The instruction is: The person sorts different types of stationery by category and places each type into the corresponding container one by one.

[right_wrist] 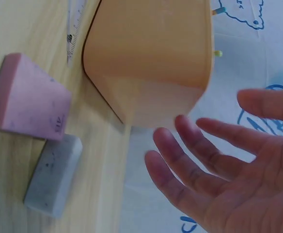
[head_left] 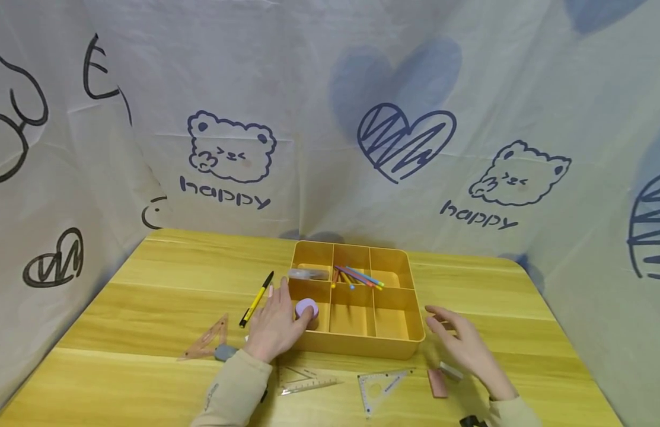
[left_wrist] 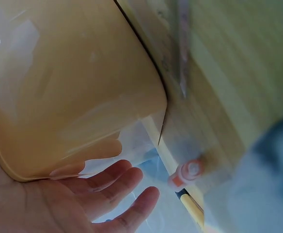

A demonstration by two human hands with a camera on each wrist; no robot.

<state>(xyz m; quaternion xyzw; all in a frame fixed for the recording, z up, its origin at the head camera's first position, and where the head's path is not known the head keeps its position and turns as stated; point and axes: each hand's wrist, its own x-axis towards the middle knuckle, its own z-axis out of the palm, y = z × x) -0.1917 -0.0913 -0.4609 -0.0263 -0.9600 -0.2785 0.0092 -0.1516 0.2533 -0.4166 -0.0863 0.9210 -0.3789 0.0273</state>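
Left hand (head_left: pixel 273 325), fingers loosely extended and gripping nothing, rests against the left rim of the yellow organizer (head_left: pixel 351 345). The organizer lies to that hand's right, its long axis seemingly running left to right, from hand to hand. Just beyond its right wall hangs the right hand (head_left: pixel 463 343), relaxed, holding nothing and slightly farther off. Its front-left compartment bears a purple round piece (head_left: pixel 306 306), by the left thumb.

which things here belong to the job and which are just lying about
Likely in the job, going by the hands:
yellow box, left hand at its side
purple round thing, by that thumb
coloured sticks in the box

Lying loose, untouched:
yellow-and-black pen
orange triangle
pink block
grey block
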